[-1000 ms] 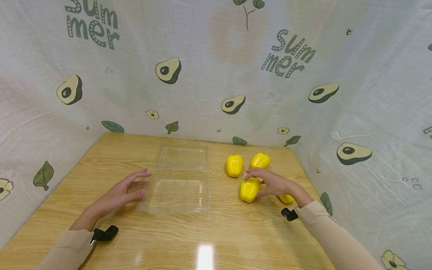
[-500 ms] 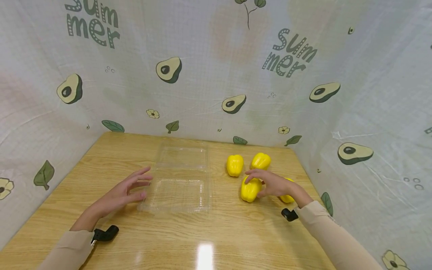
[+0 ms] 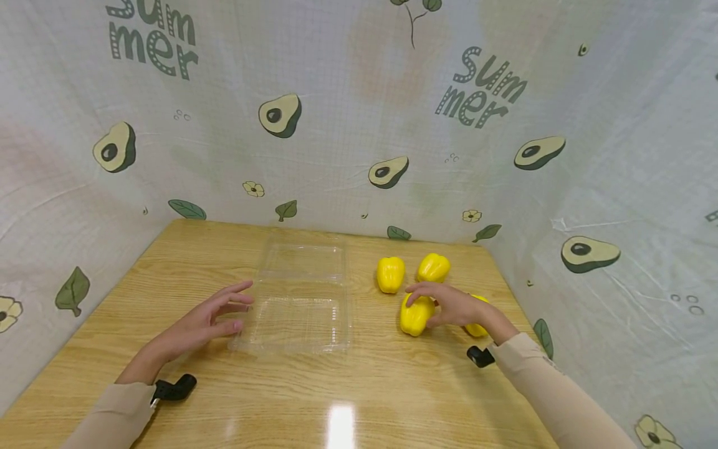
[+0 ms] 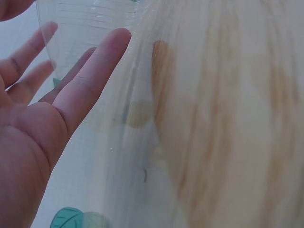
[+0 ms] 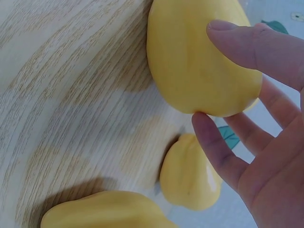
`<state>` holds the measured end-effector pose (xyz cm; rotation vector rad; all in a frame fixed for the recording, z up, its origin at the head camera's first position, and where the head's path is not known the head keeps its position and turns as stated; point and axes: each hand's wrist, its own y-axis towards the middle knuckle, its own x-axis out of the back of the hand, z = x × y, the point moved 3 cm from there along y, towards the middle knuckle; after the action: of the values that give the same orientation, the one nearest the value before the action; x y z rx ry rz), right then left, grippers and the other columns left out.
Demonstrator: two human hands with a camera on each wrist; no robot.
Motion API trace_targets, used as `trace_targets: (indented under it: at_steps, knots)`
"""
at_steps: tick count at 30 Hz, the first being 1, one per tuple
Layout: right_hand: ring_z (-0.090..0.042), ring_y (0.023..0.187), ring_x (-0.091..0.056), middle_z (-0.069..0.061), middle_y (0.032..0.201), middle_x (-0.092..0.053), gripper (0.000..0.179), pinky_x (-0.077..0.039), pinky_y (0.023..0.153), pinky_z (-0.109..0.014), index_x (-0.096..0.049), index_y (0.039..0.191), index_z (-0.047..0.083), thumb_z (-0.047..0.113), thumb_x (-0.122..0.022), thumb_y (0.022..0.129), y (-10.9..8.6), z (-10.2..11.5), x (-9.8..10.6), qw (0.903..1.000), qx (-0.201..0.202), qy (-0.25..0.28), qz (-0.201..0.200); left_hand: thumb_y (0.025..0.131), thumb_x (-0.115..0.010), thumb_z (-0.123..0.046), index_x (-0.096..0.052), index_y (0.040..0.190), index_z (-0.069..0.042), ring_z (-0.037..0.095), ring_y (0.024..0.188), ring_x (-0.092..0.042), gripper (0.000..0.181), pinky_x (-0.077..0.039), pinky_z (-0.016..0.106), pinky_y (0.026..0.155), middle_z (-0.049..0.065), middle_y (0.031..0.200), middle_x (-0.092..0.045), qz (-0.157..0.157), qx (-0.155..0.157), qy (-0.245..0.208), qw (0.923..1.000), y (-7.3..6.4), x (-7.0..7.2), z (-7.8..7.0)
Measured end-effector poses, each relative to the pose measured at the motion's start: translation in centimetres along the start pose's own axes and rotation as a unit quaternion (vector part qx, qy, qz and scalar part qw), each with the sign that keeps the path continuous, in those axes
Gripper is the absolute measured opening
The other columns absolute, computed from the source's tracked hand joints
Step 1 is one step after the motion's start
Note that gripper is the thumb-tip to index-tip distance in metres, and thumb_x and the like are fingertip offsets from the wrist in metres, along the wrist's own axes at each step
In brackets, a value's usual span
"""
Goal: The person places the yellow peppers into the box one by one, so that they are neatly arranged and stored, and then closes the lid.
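Observation:
A yellow bell pepper (image 3: 414,319) stands on the table under my right hand (image 3: 449,307). In the right wrist view, the thumb lies across the near face of this pepper (image 5: 194,61) and the fingers curl round its end, holding it loosely. A clear plastic clamshell container (image 3: 341,324) lies spread with its lid toward the back wall. Beside its left edge, my left hand (image 3: 196,321) hovers with fingers apart, holding nothing. The left wrist view has that hand's fingers close to the container's clear wall (image 4: 95,19); whether they touch it is unclear.
Two more yellow peppers stand behind, one nearer the container (image 3: 390,274) and another pepper (image 3: 434,268) to its right. Partly hidden by the right wrist is a further pepper (image 3: 477,329). Printed cloth (image 3: 336,125) walls in the wooden table (image 3: 291,399) at the back and sides.
Both hands stay almost where they were, with only a slight shift of the left fingers. The peppers and the container keep their places.

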<state>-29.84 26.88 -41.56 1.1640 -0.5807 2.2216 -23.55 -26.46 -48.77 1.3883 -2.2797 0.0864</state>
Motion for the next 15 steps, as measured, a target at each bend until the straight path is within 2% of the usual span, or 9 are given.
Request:
trace_targets:
  at_steps: [6,12,15]
  knots:
    - [-0.049,0.146,-0.043,-0.025,0.159,-0.047,0.046,-0.05,0.101,-0.065,-0.068,0.128,0.016,-0.002,-0.083,0.089,0.08,-0.34,0.02,0.9997,-0.02,0.012,0.008,0.105,-0.065,-0.002,-0.048,0.155,-0.003,0.0,0.134,-0.053,0.053,-0.054,0.024,0.1,0.026,0.167,-0.03,0.003,-0.002,-0.009,1.0,-0.09,0.05,0.04]
    - [-0.049,0.147,-0.042,-0.025,0.161,-0.046,0.046,-0.048,0.103,-0.069,-0.068,0.129,0.017,-0.002,-0.082,0.09,0.12,-0.58,0.05,0.9991,-0.032,0.027,0.008,0.105,-0.065,-0.002,-0.058,0.144,-0.002,-0.002,0.135,-0.052,0.04,-0.051,0.022,0.101,0.018,0.173,-0.023,0.007,-0.003,-0.006,1.0,-0.25,0.08,0.1]
    - [-0.049,0.147,-0.041,-0.025,0.161,-0.045,0.046,-0.047,0.103,-0.07,-0.067,0.13,0.016,-0.001,-0.082,0.09,0.15,-0.63,0.05,0.9987,-0.038,0.034,0.008,0.105,-0.065,-0.002,-0.057,0.145,-0.002,-0.003,0.135,-0.051,0.041,-0.052,0.023,0.1,0.017,0.173,-0.023,0.006,-0.002,-0.007,1.0,-0.28,0.08,0.09]
